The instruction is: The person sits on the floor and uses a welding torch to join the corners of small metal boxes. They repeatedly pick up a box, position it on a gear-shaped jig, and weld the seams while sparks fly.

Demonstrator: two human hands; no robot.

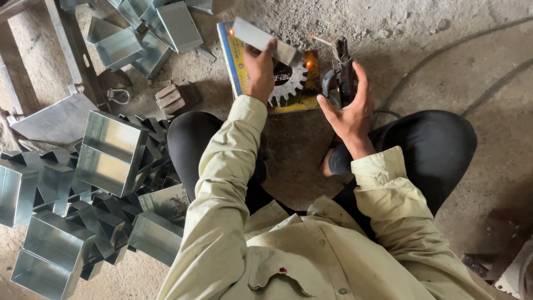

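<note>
My left hand (260, 68) grips a folded sheet-metal box piece (262, 39), held tilted above a toothed gear wheel (290, 83). A small orange glow shows at the piece's left corner. The gear lies on a yellow board with a blue edge (235, 62) on the concrete floor. My right hand (351, 106) is closed around a dark welding electrode holder (339, 80); a thin rod (322, 40) with a glowing tip sticks out from it to the upper left. I squat with both knees in dark trousers on either side.
Several shiny sheet-metal boxes are piled at the left (108, 153) and more lie at the top left (147, 33). A small metal block (169, 98) and a shackle (118, 95) lie between them. A dark cable (444, 53) runs across the floor at the right.
</note>
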